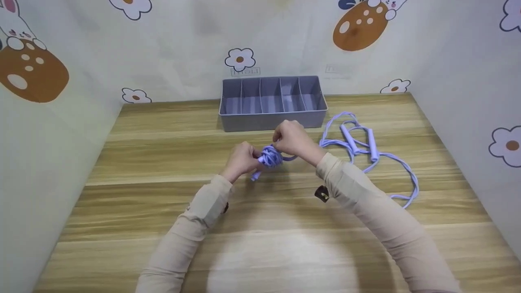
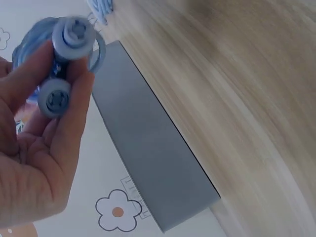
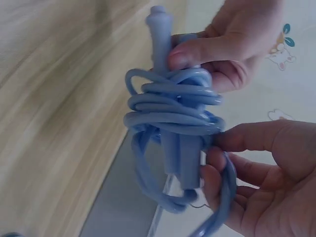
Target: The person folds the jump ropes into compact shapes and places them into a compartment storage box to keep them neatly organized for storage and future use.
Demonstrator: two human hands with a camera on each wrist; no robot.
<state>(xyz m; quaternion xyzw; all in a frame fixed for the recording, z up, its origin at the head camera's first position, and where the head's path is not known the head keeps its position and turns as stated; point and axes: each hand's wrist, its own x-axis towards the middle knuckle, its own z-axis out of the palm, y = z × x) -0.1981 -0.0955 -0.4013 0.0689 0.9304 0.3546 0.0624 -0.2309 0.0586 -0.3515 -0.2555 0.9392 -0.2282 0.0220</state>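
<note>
A blue jump rope (image 1: 271, 156) is bundled above the table in front of me, its cord wound in several loops round its two handles. My left hand (image 1: 240, 161) grips the handles at one end; their round end caps (image 2: 74, 37) show between the fingers in the left wrist view. Pinched at the side of the coils (image 3: 170, 106), the cord is held by my right hand (image 1: 296, 138). A loose length of cord (image 3: 224, 192) runs down past the right fingers in the right wrist view.
A second blue jump rope lies loosely spread at the right of the table, its two handles (image 1: 373, 145) side by side. Behind my hands stands a grey box (image 1: 272, 121) with several compartments, close to the patterned back wall (image 1: 179, 53). Side walls flank the table.
</note>
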